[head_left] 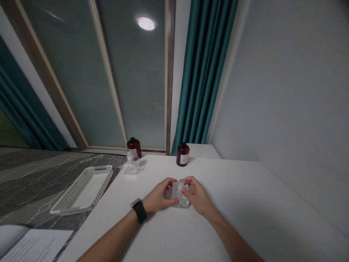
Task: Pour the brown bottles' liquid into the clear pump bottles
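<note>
A clear, square bottle (181, 203) with a rounded see-through top (180, 186) stands on the white table in front of me. Around its left side curl the fingers of my left hand (159, 196), the thumb along its near face. My right hand (198, 196) grips the bottle from the right, with thumb and fingers at the rounded top. Exactly where the fingertips touch is partly hidden. Beyond the hands stands a dark amber bottle (182, 154) with a black cap and white label. A second clear container (131, 168) sits farther left, before another amber bottle (133, 145).
On the left, a white perforated basket (100, 193) lies on a grey patterned surface beside the white table (234, 218). An open booklet (40, 243) is at the lower left. Teal curtains (207, 72), a sliding glass door (141, 91) and a pale wall (289, 91) surround the table.
</note>
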### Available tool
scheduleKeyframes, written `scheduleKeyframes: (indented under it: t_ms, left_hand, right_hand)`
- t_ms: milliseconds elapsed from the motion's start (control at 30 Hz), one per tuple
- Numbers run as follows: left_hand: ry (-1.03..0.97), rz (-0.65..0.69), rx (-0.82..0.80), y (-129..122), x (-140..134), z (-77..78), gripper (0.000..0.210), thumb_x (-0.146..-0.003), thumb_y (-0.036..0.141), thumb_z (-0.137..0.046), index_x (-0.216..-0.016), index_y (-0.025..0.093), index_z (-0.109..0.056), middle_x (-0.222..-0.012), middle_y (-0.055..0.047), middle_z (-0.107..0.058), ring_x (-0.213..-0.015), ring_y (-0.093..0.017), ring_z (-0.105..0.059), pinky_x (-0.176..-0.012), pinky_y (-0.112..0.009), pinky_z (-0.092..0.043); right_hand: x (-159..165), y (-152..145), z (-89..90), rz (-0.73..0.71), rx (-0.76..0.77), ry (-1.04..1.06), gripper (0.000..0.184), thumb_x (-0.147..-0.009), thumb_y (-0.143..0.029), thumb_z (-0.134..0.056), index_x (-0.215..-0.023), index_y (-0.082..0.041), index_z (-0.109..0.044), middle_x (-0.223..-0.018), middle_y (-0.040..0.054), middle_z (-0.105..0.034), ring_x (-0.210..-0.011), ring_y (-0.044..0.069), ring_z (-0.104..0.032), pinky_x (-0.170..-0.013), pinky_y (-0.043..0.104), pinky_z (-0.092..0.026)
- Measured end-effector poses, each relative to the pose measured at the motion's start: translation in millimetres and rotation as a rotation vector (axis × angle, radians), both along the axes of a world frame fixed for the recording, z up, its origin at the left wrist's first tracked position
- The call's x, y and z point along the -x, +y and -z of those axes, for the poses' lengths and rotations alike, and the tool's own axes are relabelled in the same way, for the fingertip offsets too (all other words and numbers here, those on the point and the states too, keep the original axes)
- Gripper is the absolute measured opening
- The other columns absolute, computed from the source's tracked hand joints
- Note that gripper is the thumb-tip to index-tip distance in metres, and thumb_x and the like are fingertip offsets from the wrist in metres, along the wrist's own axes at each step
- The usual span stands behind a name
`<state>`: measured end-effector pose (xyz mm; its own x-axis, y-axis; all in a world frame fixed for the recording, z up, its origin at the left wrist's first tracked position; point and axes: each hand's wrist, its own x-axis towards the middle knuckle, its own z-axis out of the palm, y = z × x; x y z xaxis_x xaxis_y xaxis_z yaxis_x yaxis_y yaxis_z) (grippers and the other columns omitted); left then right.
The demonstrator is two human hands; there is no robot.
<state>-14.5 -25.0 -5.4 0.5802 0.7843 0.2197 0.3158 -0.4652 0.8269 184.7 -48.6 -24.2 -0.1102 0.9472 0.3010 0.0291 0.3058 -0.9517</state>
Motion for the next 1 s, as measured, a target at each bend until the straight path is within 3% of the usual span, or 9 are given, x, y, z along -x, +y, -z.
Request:
scheduleKeyframes:
  t_ms: [300, 500, 633, 767, 1000]
  left_hand:
    - [0.004, -0.058, -0.002, -3, -2, 0.5, 0.059, -0.069, 0.021, -0.076, -0.122, 0.017, -0.051, -0.115, -0.009, -0.063, -0.102, -0.025, -0.059, -0.089, -0.038, -0.047]
    - [0.000, 0.032, 0.038, 3, 1, -1.4, 0.060, -0.070, 0.025, -0.079, -0.123, 0.019, -0.052, -0.122, -0.009, -0.063, -0.104, -0.023, -0.059, -0.089, -0.036, -0.047]
    - [-0.001, 0.010, 0.029, 2, 0, 0.1, 0.060, -0.070, 0.025, -0.079, -0.123, 0.018, -0.052, -0.120, -0.009, -0.063, -0.105, -0.024, -0.059, -0.089, -0.037, -0.046]
    - [0.010, -0.028, -0.010, 0, -2, 1.3, 0.059, -0.070, 0.025, -0.078, -0.122, 0.018, -0.052, -0.116, -0.009, -0.064, -0.103, -0.024, -0.060, -0.088, -0.037, -0.047]
    - [-0.006, 0.014, 0.022, 3, 1, 0.3, 0.062, -0.069, 0.029, -0.079, -0.123, 0.019, -0.051, -0.121, -0.010, -0.063, -0.104, -0.025, -0.060, -0.090, -0.038, -0.048]
  right_hand:
    - [7, -8, 4.7, 0.200, -0.070, -0.093, 0.016, -0.082, -0.031, -0.066, -0.092, -0.023, -0.056, -0.104, 0.0065, -0.069, -0.101, 0.024, -0.062, -0.094, 0.041, -0.045]
    - [-3, -2, -3.9, 0.015, -0.093, -0.173, 0.035, -0.085, -0.028, -0.063, -0.120, -0.025, -0.058, -0.125, 0.0085, -0.061, -0.118, 0.023, -0.056, -0.102, 0.042, -0.043]
    - [-3, -4, -8.1, 0.061, -0.209, -0.259, 0.019, -0.087, -0.026, -0.061, -0.105, -0.023, -0.067, -0.115, 0.0085, -0.065, -0.113, 0.024, -0.058, -0.102, 0.042, -0.043]
    - [2, -7, -5.2, 0.134, -0.188, -0.247, 0.020, -0.087, -0.026, -0.060, -0.106, -0.023, -0.066, -0.116, 0.0092, -0.067, -0.112, 0.024, -0.060, -0.103, 0.044, -0.044]
    - [-6, 1, -5.5, -0.034, -0.074, -0.230, 0.028, -0.082, -0.033, -0.068, -0.108, -0.023, -0.069, -0.137, 0.0112, -0.058, -0.130, 0.026, -0.050, -0.111, 0.047, -0.036]
